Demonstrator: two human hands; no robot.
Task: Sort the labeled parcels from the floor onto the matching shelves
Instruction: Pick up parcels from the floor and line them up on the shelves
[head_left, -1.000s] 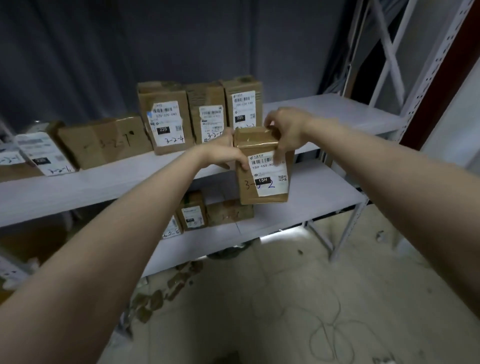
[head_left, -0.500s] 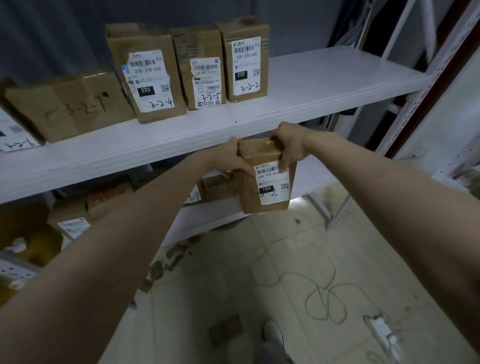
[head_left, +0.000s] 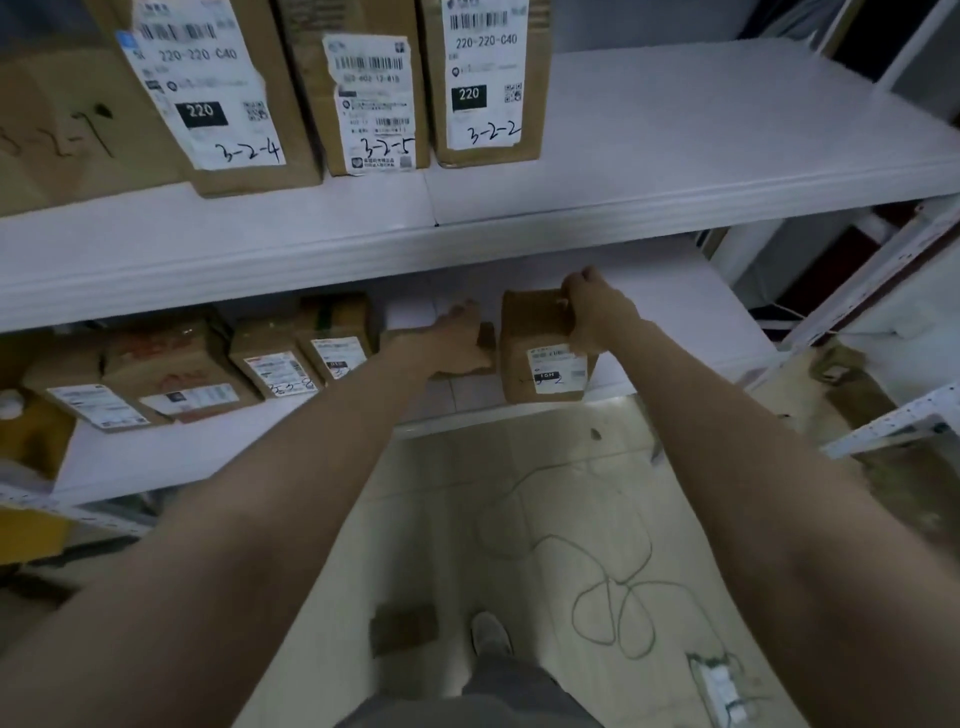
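Lowered since the earlier frame, the held parcel (head_left: 545, 353) now stands on the lower shelf (head_left: 670, 317) instead of hanging in front of the upper shelf (head_left: 675, 156); the left hand (head_left: 457, 343) has come off it.

Upper shelf: spans the view from 9 to 3 o'clock. It carries upright parcels marked 3-2-4 (head_left: 228, 93), 3-2-5 (head_left: 369, 88) and 3-2-2 (head_left: 483, 78), set side by side at 11 to 12 o'clock.

Lower shelf: carries a row of labeled boxes (head_left: 208, 374) at 9 o'clock. The held parcel stands at centre, near the front edge, label facing the camera.

Floor (head_left: 519, 519): pale tiles with a looped cable (head_left: 613, 597) at 5 o'clock and a shoe (head_left: 488, 631) at 6 o'clock.

Right hand (head_left: 597, 312): grip closed over the top right corner of the held parcel.

Left hand: rests palm down on a low flat box (head_left: 485, 345) just left of the held parcel. Whether its grip is closed cannot be told.
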